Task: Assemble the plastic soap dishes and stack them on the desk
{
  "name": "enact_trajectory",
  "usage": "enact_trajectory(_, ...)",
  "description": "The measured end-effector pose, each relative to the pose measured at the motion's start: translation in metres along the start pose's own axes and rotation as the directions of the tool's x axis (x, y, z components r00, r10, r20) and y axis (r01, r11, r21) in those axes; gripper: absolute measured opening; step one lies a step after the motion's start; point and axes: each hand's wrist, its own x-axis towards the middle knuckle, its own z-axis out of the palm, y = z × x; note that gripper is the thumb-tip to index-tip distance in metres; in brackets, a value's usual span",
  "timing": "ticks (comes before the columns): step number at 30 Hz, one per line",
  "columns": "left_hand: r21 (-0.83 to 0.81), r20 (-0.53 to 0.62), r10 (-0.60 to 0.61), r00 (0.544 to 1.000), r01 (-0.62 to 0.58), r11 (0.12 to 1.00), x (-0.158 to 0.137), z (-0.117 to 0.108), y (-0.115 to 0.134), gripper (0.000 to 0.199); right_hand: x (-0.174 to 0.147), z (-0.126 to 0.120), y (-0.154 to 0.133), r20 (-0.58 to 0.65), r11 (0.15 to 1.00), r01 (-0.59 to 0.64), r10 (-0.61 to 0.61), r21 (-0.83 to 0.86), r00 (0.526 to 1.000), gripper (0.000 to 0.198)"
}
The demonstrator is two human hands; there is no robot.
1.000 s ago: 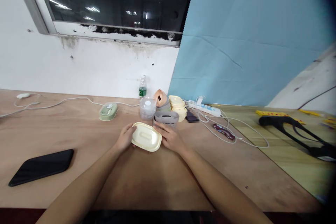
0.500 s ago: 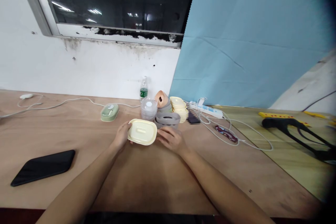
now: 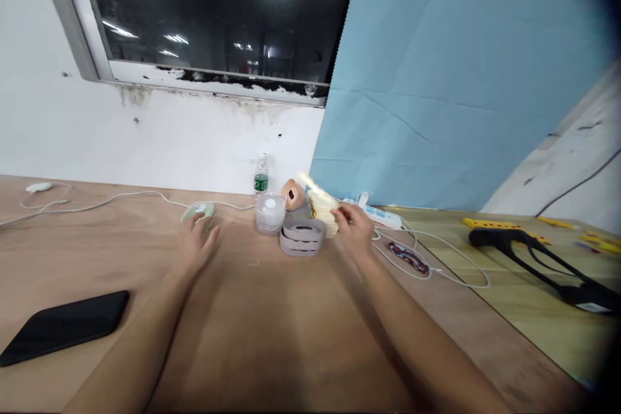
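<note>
My right hand (image 3: 355,229) is closed on the edge of a pale yellow lid (image 3: 315,186), a shallow rounded rectangle seen tilted and blurred. The lid is above the stack of pale yellow pieces (image 3: 331,228), and I cannot tell whether they touch. At the left, my left hand (image 3: 196,244) is at a green oval box (image 3: 200,209) with a round white label. Its fingers are spread and overlap the near side of the box; whether they touch it is unclear. Between the hands stand stacked grey oval rings (image 3: 301,240) and stacked clear round containers (image 3: 270,213).
An orange-pink piece (image 3: 293,194) and a plastic bottle (image 3: 261,176) stand near the wall. A black phone (image 3: 65,325) lies at the left. To the right are a white power strip (image 3: 385,217), looped cables, a patterned dark red item (image 3: 408,257) and a black frame (image 3: 533,264).
The lid has left my left hand and moved right and back in my right hand, turning from face-on to tilted. My left hand has moved left to the green box. The view has shifted slightly.
</note>
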Motion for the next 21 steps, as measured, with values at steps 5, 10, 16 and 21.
enact_trajectory(5, 0.377, 0.078, -0.217, 0.973, 0.173, 0.91, 0.004, 0.0, -0.039, 0.059, 0.05, 0.005, 0.047, 0.174, 0.973, 0.051, -0.012, -0.225, 0.985, 0.026)
enact_trajectory(10, 0.468, 0.143, -0.305, 0.942, 0.207, 0.859, 0.0, 0.006, -0.041, 0.067, 0.055, 0.016, 0.07, 0.439, 0.89, 0.197, 0.003, -0.411, 0.899, 0.025)
enact_trajectory(16, 0.447, 0.012, -0.178, 0.984, 0.154, 0.881, 0.003, 0.01, -0.034, 0.063, 0.04, 0.017, 0.068, 0.448, 0.866, 0.131, 0.115, -0.482, 0.887, 0.036)
enact_trajectory(21, 0.399, 0.088, -0.241, 0.967, 0.187, 0.898, 0.011, 0.017, -0.045, 0.068, 0.037, 0.013, 0.068, 0.447, 0.856, 0.078, 0.188, -0.512, 0.875, 0.041)
